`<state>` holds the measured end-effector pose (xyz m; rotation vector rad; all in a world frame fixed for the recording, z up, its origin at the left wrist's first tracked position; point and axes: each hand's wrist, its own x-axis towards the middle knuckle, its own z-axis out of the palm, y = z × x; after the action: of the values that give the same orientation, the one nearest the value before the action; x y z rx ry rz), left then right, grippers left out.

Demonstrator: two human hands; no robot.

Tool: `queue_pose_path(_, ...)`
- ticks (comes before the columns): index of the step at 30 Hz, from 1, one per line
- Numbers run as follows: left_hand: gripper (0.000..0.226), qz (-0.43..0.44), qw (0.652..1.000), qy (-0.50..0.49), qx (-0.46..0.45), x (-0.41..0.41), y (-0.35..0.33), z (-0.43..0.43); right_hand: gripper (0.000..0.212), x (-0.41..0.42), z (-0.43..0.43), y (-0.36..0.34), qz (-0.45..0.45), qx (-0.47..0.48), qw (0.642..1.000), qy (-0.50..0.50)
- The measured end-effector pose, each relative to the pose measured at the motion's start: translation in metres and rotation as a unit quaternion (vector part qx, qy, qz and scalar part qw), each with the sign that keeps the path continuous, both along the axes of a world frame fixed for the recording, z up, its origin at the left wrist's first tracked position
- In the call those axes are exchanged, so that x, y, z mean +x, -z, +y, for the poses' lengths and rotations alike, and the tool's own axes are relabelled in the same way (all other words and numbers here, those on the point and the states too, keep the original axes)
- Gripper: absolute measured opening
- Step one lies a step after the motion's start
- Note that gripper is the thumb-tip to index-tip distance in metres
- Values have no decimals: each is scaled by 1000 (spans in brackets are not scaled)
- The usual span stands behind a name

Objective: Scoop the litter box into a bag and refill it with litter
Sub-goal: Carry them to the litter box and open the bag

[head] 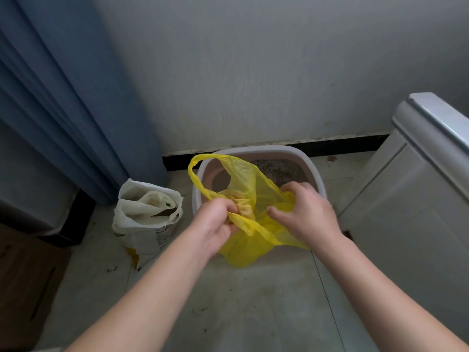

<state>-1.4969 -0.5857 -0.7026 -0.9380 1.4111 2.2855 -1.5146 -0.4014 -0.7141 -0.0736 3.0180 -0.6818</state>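
Legible text: none. White litter sack (148, 237), at 9 o'clock of litter box (316, 174): small dark print, too blurred to read

Bright yellow plastic bag (250, 196), semi-see-thru, no print. Pale pinkish-beige litter box (314, 168) w/ lighter off-white rim. The litter (279, 170) inside is grey-brown, speckled. White litter sack (149, 232) w/ small dark print on its side, yellow-orange patch at bottom corner. Plain dusty-blue curtain (63, 97). Pale grey wall (253, 59), no pattern; black baseboard (330, 144) below it. Light grey floor (253, 301) tiles w/ thin dark grout lines & scattered dark specks. White-to-light-grey cabinet (418, 186), plain.
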Motion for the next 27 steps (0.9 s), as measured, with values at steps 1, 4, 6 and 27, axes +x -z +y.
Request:
queue_pose_path(1,31,1,1000,3,31,0,-1,0,61,1,-2,2,-29,14,999,-8)
queue_pose_path(4,30,-3,995,9,104,2,-5,-2,52,4,-3,7,-116,37,992,-22)
queue_pose_path(6,26,-6,988,15,156,3,-9,-4,36,5,-2,11,-147,41,988,-18)
queue_pose_path(27,93,283,583,190,-737,19,6,16,16,-9,14,-10,-109,-95,989,-35)
